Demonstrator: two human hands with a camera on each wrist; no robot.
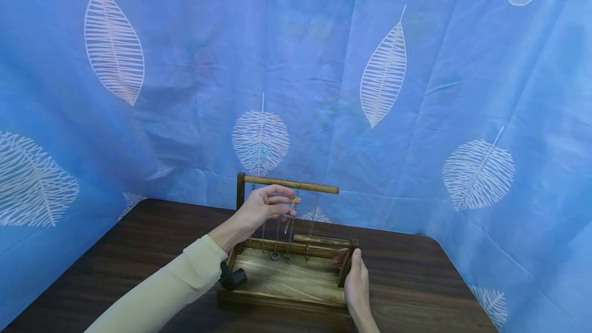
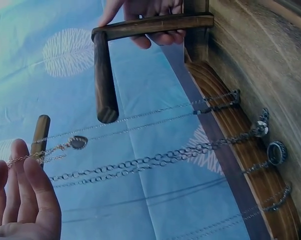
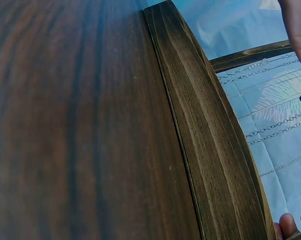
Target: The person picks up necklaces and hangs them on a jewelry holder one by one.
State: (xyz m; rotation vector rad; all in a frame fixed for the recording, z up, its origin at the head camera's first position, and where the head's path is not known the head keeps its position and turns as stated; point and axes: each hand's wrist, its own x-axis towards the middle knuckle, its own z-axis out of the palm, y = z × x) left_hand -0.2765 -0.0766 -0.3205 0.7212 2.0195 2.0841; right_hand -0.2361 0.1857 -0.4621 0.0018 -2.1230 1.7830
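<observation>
A wooden jewelry stand point(image 1: 282, 276) with a shallow tray base stands on the table. Several necklaces hang from its upper bar point(image 1: 319, 187), among them a thick chain necklace point(image 2: 140, 162) and one with a ring pendant point(image 2: 277, 153). My left hand point(image 1: 265, 204) is raised among them, just under the bar. It pinches a thin necklace point(image 2: 55, 149) between thumb and fingers; a small dark pendant point(image 2: 78, 142) shows on it. My right hand point(image 1: 357, 284) grips the stand's short right post point(image 2: 155, 26), fingers behind it.
The lower bar point(image 1: 322, 241) juts left from the right post, its end free. A dark wood table point(image 1: 407, 281) lies under the stand, and a blue leaf-patterned curtain point(image 1: 314, 91) hangs close behind. A black wrist camera point(image 1: 233, 276) sits on the left wrist, over the tray.
</observation>
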